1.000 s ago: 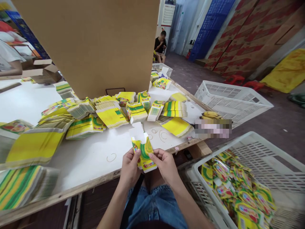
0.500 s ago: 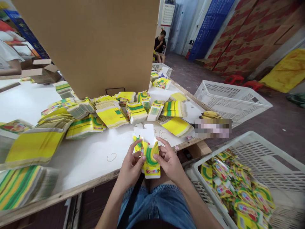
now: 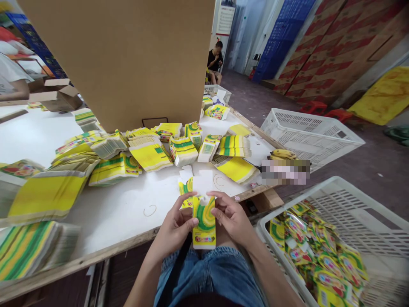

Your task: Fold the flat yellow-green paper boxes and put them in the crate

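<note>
Between my two hands is a small yellow and green printed carton (image 3: 204, 221), held upright above my lap at the table's edge. My left hand (image 3: 179, 221) grips its left side, thumb on the front face. Along the right side, my right hand (image 3: 230, 217) closes with thumb and fingers. A white flap stands up from the carton's top. Just behind my left fingers another yellow carton (image 3: 185, 186) with a white flap lies on the white table (image 3: 128, 204).
Stacks of flat yellow cartons (image 3: 150, 153) line the table, below a large cardboard panel (image 3: 128, 59). At right, a white crate (image 3: 345, 209) holds many filled packs; behind it stand another crate (image 3: 313, 132) and bananas (image 3: 283, 154). A person (image 3: 215, 64) sits far back.
Both hands have moved slightly down toward my lap with the carton. Its front now shows flatter and more fully, and my fingers have come together near its top.
</note>
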`<action>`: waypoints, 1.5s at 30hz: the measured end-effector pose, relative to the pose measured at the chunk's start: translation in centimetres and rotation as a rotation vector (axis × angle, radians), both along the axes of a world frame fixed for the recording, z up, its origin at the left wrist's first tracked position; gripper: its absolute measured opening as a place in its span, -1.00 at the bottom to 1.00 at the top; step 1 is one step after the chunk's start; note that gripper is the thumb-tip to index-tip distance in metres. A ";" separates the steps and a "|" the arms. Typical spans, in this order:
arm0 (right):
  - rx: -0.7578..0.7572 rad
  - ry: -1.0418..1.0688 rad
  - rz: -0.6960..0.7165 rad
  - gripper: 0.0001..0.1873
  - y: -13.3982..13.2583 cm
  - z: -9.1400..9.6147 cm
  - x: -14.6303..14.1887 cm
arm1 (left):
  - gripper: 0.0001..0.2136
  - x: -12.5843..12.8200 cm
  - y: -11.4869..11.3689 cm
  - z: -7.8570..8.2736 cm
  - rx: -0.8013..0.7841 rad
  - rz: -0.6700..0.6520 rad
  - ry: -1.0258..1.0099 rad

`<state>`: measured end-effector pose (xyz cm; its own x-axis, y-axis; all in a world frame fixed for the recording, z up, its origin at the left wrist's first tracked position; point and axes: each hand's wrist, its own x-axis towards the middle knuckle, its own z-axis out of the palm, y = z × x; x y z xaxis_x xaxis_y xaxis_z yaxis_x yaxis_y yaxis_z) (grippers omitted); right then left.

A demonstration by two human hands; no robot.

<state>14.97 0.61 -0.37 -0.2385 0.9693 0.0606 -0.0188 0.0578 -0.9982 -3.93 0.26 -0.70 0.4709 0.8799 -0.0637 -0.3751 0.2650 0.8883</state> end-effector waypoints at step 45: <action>0.079 -0.319 -0.296 -0.76 -1.3 -0.6 2.3 | -0.55 3.5 -0.5 -2.1 0.027 0.051 0.153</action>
<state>17.25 -0.65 -0.93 0.0303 0.9939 0.1056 0.3182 0.0906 -0.9437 -0.45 -0.27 -2.77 0.4122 0.9048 -0.1068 -0.2473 0.2239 0.9427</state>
